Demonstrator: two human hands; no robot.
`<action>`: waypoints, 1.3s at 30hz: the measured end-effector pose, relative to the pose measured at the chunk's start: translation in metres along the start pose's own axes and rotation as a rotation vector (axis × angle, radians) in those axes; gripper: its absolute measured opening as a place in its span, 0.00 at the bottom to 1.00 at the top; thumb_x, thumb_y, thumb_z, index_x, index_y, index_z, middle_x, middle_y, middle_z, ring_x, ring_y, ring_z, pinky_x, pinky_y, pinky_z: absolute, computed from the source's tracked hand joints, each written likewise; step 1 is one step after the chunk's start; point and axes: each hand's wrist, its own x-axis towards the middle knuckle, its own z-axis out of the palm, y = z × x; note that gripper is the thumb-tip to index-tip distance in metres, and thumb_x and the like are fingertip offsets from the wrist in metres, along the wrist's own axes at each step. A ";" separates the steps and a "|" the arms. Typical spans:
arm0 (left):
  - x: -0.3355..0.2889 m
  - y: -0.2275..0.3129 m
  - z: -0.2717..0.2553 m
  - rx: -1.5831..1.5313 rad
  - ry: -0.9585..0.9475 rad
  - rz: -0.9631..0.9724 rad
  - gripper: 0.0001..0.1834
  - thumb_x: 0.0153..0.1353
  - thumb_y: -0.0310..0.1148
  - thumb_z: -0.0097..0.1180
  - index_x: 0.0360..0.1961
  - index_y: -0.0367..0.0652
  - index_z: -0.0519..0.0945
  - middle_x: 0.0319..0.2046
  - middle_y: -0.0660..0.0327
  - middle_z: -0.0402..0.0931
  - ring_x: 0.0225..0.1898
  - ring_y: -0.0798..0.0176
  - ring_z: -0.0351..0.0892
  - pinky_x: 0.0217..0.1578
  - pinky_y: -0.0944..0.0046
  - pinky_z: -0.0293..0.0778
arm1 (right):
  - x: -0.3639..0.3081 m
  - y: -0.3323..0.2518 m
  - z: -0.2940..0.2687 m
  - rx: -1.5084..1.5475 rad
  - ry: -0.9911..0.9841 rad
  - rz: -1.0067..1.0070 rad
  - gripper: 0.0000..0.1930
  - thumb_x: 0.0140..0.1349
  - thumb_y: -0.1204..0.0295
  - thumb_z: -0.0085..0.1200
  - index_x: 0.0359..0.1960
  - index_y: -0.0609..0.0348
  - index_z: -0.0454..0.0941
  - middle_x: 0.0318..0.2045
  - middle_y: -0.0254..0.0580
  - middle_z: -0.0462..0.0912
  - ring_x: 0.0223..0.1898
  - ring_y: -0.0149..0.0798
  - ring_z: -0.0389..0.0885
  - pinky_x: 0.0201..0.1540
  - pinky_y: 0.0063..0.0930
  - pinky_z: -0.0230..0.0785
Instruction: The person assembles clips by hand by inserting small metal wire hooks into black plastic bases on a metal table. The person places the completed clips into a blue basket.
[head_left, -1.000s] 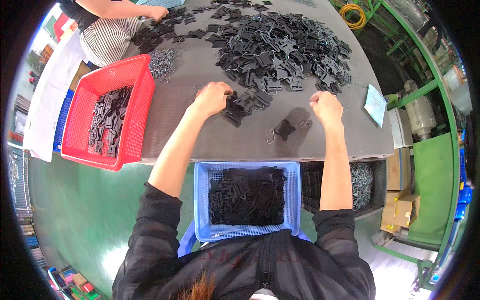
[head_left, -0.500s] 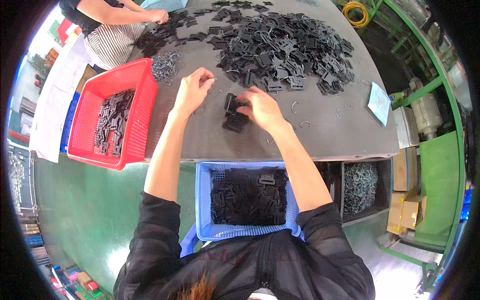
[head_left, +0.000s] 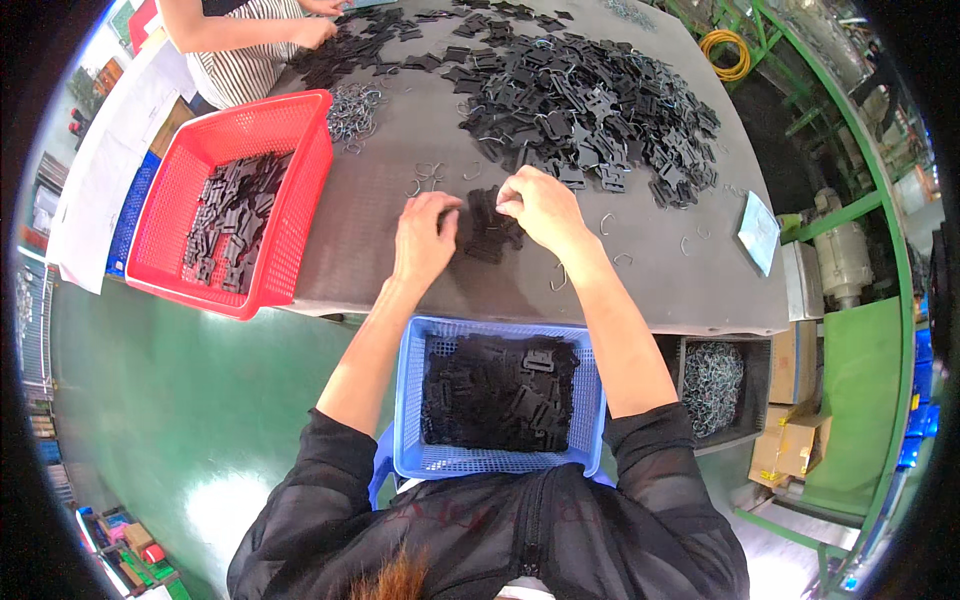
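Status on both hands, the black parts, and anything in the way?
Left hand beside the small heap of black parts, right hand at its right edge; grips unclear. Heap between them. Loose metal hooks scattered nearby, possible minor snag.

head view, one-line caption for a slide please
Left hand and right hand near black parts on a grey table, a red basket at left.

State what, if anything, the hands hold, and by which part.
That cannot be told: left hand and right hand are near the black parts, any grip hidden or blurred.
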 end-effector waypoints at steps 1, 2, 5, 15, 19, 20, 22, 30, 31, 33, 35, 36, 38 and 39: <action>-0.001 0.007 0.004 -0.031 -0.022 -0.027 0.10 0.51 0.25 0.58 0.36 0.42 0.80 0.37 0.57 0.77 0.43 0.51 0.74 0.44 0.56 0.70 | 0.000 0.001 0.002 0.018 -0.013 0.008 0.07 0.52 0.71 0.56 0.34 0.55 0.79 0.33 0.40 0.78 0.41 0.44 0.78 0.44 0.38 0.71; -0.002 0.014 0.006 -0.004 -0.042 -0.047 0.09 0.50 0.26 0.59 0.36 0.42 0.80 0.38 0.58 0.77 0.44 0.51 0.74 0.44 0.56 0.69 | 0.000 0.004 0.004 0.036 -0.025 0.016 0.08 0.52 0.72 0.56 0.36 0.55 0.79 0.34 0.40 0.78 0.41 0.43 0.79 0.44 0.38 0.71; 0.000 0.031 0.005 0.063 -0.120 -0.109 0.08 0.48 0.29 0.62 0.32 0.44 0.80 0.39 0.62 0.77 0.47 0.55 0.72 0.45 0.53 0.67 | 0.000 0.001 0.008 0.220 -0.018 0.146 0.13 0.52 0.76 0.54 0.41 0.55 0.78 0.37 0.43 0.80 0.40 0.44 0.80 0.44 0.35 0.71; 0.065 0.065 -0.007 -0.258 -0.251 -0.076 0.05 0.54 0.26 0.59 0.32 0.37 0.78 0.26 0.57 0.80 0.29 0.65 0.81 0.33 0.66 0.75 | -0.026 0.052 -0.008 0.212 0.338 0.221 0.07 0.56 0.75 0.55 0.37 0.54 0.79 0.35 0.41 0.80 0.35 0.40 0.81 0.40 0.32 0.72; 0.079 0.077 -0.004 -0.293 -0.329 -0.084 0.07 0.53 0.26 0.59 0.33 0.37 0.78 0.25 0.57 0.80 0.28 0.67 0.81 0.32 0.67 0.75 | -0.055 0.064 -0.013 0.144 0.403 0.152 0.08 0.54 0.75 0.56 0.36 0.54 0.78 0.35 0.40 0.78 0.38 0.42 0.79 0.41 0.34 0.71; 0.082 0.080 -0.002 -0.283 -0.369 -0.076 0.07 0.53 0.26 0.60 0.34 0.36 0.78 0.25 0.57 0.80 0.28 0.67 0.80 0.32 0.67 0.75 | -0.066 0.065 -0.011 0.069 0.453 0.153 0.08 0.53 0.75 0.57 0.36 0.54 0.78 0.36 0.40 0.78 0.38 0.43 0.78 0.41 0.34 0.70; 0.088 0.089 0.001 -0.117 -0.451 -0.081 0.07 0.53 0.29 0.59 0.32 0.38 0.80 0.27 0.55 0.81 0.30 0.60 0.82 0.34 0.62 0.75 | -0.091 0.063 -0.006 -0.081 0.548 0.144 0.08 0.53 0.75 0.58 0.36 0.54 0.78 0.36 0.40 0.77 0.40 0.43 0.76 0.41 0.35 0.69; 0.097 0.100 0.021 0.058 -0.538 0.130 0.08 0.54 0.33 0.57 0.29 0.39 0.79 0.26 0.54 0.80 0.29 0.51 0.80 0.33 0.56 0.73 | -0.120 0.082 -0.001 -0.279 0.565 0.148 0.17 0.55 0.69 0.57 0.49 0.41 0.76 0.52 0.37 0.72 0.58 0.47 0.65 0.55 0.46 0.60; 0.099 0.100 0.025 -0.010 -0.468 0.165 0.08 0.54 0.33 0.56 0.29 0.39 0.79 0.26 0.54 0.80 0.29 0.51 0.79 0.33 0.56 0.73 | -0.118 0.097 0.000 -0.302 0.505 0.087 0.18 0.58 0.66 0.55 0.52 0.38 0.75 0.55 0.37 0.70 0.62 0.48 0.61 0.59 0.54 0.54; 0.100 0.098 0.029 -0.007 -0.376 0.296 0.07 0.57 0.32 0.54 0.31 0.40 0.78 0.26 0.55 0.79 0.28 0.51 0.79 0.33 0.57 0.73 | -0.115 0.119 -0.004 -0.448 0.492 0.203 0.18 0.59 0.64 0.55 0.52 0.38 0.75 0.56 0.37 0.70 0.63 0.47 0.60 0.61 0.60 0.50; 0.103 0.097 0.034 0.080 -0.396 0.369 0.08 0.57 0.32 0.54 0.34 0.40 0.78 0.25 0.54 0.79 0.27 0.52 0.78 0.33 0.58 0.73 | -0.113 0.131 -0.010 -0.495 0.504 0.422 0.17 0.60 0.61 0.53 0.52 0.40 0.75 0.57 0.38 0.70 0.66 0.47 0.56 0.62 0.68 0.44; 0.104 0.095 0.034 0.129 -0.406 0.400 0.08 0.57 0.33 0.55 0.35 0.40 0.78 0.25 0.54 0.78 0.27 0.52 0.78 0.33 0.58 0.73 | -0.112 0.128 -0.012 -0.532 0.536 0.416 0.17 0.60 0.61 0.52 0.52 0.41 0.75 0.57 0.38 0.69 0.65 0.47 0.57 0.62 0.67 0.44; 0.106 0.096 0.037 0.238 -0.415 0.217 0.10 0.55 0.32 0.55 0.37 0.39 0.77 0.23 0.55 0.78 0.27 0.54 0.78 0.33 0.59 0.73 | -0.112 0.121 -0.013 -0.609 0.601 0.408 0.16 0.61 0.61 0.52 0.51 0.43 0.75 0.58 0.39 0.69 0.64 0.46 0.59 0.63 0.63 0.46; 0.106 0.096 0.039 0.290 -0.418 0.125 0.12 0.54 0.32 0.55 0.39 0.38 0.77 0.23 0.55 0.77 0.27 0.56 0.78 0.33 0.59 0.73 | -0.112 0.115 -0.008 -0.409 0.573 0.291 0.16 0.61 0.60 0.51 0.50 0.44 0.76 0.58 0.39 0.69 0.64 0.46 0.60 0.64 0.60 0.47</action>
